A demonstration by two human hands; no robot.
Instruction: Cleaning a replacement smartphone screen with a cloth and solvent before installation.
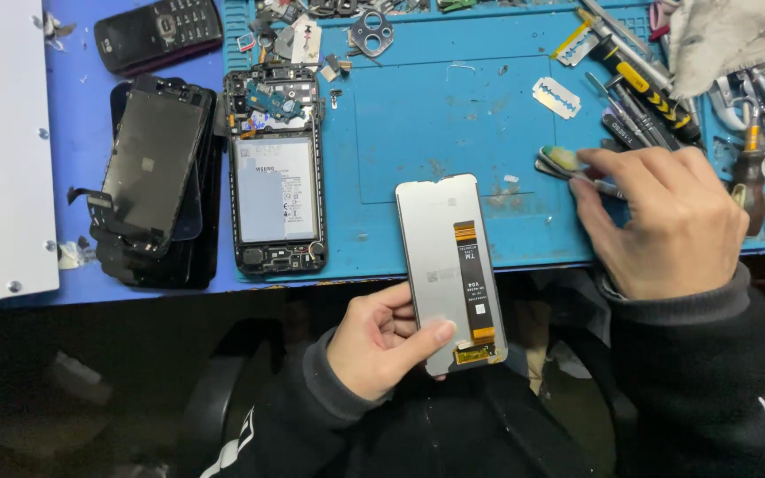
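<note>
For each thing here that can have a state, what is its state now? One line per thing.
Left hand: gripping the screen panel's lower edge.
Screen panel: back side up, flex cable exposed, held half over the mat.
Right hand: closed on a thin tool.
Thin tool: held, tip lying on the blue mat.
Opened phone: back cover off, battery showing.
Black keypad phone: lying face up.
Razor blade: lying loose, untouched.

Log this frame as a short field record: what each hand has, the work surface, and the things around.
left hand: holds a phone display panel by its lower edge, back side up, flex cable showing
right hand: grips a small tool on the mat
surface: blue repair mat on a blue table
left of panel: opened phone frame, stack of dark screens, keypad phone
right side: screwdrivers, razor blade, grey cloth
</note>
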